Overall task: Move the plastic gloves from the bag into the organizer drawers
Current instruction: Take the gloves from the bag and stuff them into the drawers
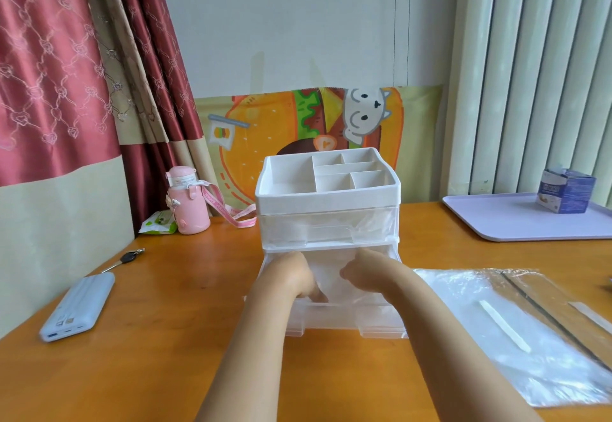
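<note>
Organizer (328,196), lower drawer (347,320) pulled out: left hand (291,276) and right hand (364,272) sunk inside, likely to tuck gloves; grip cannot be told

Orange wooden table (185,339), set against the wall: white organizer (328,200) with clear drawers at centre, its lower drawer pulled out toward the front edge; flat clear plastic bag (516,329) just to its right. Back left, a pink bottle (188,203) with strap stands touching a green-and-white packet (159,224). Nearer on the left lie a key (124,260) and a pale blue power bank (79,305); back right, a lilac tray (503,219).
</note>
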`<state>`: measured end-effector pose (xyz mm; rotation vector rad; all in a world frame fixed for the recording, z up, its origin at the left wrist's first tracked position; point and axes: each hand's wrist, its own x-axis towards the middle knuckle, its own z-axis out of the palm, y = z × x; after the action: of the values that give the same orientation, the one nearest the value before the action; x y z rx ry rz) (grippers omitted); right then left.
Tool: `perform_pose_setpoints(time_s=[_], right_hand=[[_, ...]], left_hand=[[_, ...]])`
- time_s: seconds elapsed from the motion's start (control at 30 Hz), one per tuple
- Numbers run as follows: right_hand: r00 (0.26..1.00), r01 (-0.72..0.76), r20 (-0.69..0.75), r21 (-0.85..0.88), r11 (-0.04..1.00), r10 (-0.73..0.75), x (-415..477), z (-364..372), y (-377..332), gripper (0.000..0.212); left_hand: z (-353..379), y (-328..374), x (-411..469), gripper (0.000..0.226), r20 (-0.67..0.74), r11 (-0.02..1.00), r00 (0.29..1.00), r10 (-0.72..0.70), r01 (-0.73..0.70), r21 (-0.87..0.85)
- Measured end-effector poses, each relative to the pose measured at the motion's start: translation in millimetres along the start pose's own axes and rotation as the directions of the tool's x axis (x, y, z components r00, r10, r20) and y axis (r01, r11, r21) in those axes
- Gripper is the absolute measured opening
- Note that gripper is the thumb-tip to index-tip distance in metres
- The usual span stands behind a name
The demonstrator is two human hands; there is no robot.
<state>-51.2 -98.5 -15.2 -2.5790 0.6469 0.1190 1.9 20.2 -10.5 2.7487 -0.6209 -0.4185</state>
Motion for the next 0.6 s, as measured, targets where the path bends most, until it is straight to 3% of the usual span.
perform_pose_setpoints(time_s=[0.2, 0.43, 0.53, 0.6], right_hand=[[0.999, 0.013, 0.034, -0.147, 0.989, -0.008, -5, -4, -3, 0.034], [0.956, 0.230, -0.177, -0.052, 0.972, -0.236, -53, -50, 24, 0.020], [0.932, 0.263, -0.251, -0.035, 0.964, -0.263, -75, -71, 58, 0.018], [0.938, 0.213, -0.272, -0.044, 0.976, -0.217, -82, -81, 84, 0.023]], left_hand=[[2, -4, 5, 0.052, -0.003, 1.000, 1.000, 0.013, -0.013, -0.020], [-12, 1, -5, 0.053, -0.072, 0.999, 0.997, 0.027, -0.025, 0.032], [-19, 15, -22, 0.039, -0.227, 0.988, 0.964, 0.139, -0.151, -0.036], [-14, 32, -40, 0.043, -0.388, 0.942, 0.880, 0.273, -0.327, -0.080]])
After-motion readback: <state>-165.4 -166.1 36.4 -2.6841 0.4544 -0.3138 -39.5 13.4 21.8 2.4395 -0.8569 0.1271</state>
